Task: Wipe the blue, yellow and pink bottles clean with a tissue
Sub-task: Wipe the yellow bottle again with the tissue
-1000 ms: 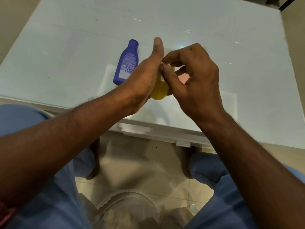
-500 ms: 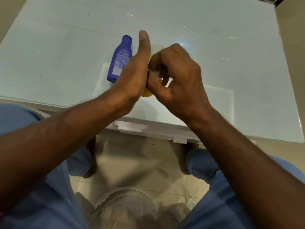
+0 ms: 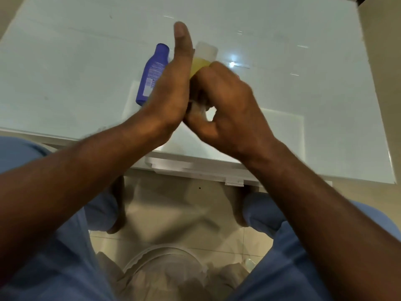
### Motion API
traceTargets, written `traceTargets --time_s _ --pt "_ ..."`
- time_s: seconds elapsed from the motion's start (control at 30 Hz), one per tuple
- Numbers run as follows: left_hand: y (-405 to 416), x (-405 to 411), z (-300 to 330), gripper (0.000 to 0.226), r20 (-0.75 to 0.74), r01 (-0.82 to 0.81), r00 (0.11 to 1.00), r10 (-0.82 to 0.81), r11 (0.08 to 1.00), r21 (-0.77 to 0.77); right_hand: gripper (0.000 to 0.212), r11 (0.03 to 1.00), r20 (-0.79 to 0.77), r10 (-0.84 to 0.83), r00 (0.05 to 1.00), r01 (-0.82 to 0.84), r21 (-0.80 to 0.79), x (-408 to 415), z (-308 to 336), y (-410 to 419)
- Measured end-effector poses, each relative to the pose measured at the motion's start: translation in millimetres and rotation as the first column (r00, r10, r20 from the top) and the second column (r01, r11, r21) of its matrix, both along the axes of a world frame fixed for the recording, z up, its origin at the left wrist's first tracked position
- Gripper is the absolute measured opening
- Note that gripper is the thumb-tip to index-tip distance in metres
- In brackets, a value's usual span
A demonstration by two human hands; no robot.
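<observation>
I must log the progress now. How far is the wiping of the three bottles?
Possibly done: the blue bottle lies alone on the table; cleanliness cannot be judged. In hand: the left hand holds the yellow bottle while the right hand rubs it with a tissue. Left: the pink bottle, not visible now.

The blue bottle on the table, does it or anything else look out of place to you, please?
Only slightly: the blue bottle lies on its side on the glass table rather than standing. Nothing looks spilled or damaged.
</observation>
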State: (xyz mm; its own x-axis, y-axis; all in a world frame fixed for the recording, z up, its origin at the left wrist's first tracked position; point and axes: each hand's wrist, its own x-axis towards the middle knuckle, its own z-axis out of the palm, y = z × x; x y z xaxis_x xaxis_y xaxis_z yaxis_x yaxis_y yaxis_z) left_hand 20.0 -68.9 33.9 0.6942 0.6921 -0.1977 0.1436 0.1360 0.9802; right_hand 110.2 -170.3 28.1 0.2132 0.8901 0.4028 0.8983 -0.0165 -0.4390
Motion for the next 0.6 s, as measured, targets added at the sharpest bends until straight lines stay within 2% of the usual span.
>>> traceTargets --time_s 0.07,0.13,0.2,0.3,0.37,0.43,0.53,0.6 --pt "-6 1 1 0.069 -0.021 0.014 1.0 -0.014 1.0 0.008 0.016 0.987 -0.079 -0.099 0.992 0.108 0.119 9 4 2" --pt "-6 2 0 0.064 -0.062 -0.019 0.998 0.018 0.999 -0.027 0.013 0.958 -0.158 -0.203 0.966 0.229 0.17 17 6 4" --pt "-4 2 0 0.072 -0.063 0.005 0.998 -0.01 0.997 -0.075 0.01 0.942 -0.214 -0.249 0.945 0.288 0.175 19 7 3" --pt "6 -1 0 0.087 -0.025 -0.037 0.999 0.035 0.995 -0.095 0.013 0.984 -0.186 -0.114 0.976 0.137 0.115 7 5 1" --pt "10 -3 -4 0.084 -0.021 -0.096 0.995 0.094 0.991 -0.091 0.017 1.0 -0.06 -0.01 0.998 0.01 -0.004 -2 2 1" --pt "5 -3 -7 0.08 -0.026 -0.084 0.996 0.082 0.992 -0.091 0.02 1.0 -0.005 0.014 1.0 -0.014 -0.024 -2 2 2" --pt "-7 0 -7 0.076 -0.062 0.022 0.998 -0.028 0.994 -0.103 0.015 0.974 -0.125 -0.138 0.983 0.157 0.161 15 8 4" --pt "-11 3 -6 0.08 -0.081 0.087 0.992 -0.101 0.982 -0.165 0.014 0.933 -0.206 -0.239 0.949 0.283 0.222 29 12 3"
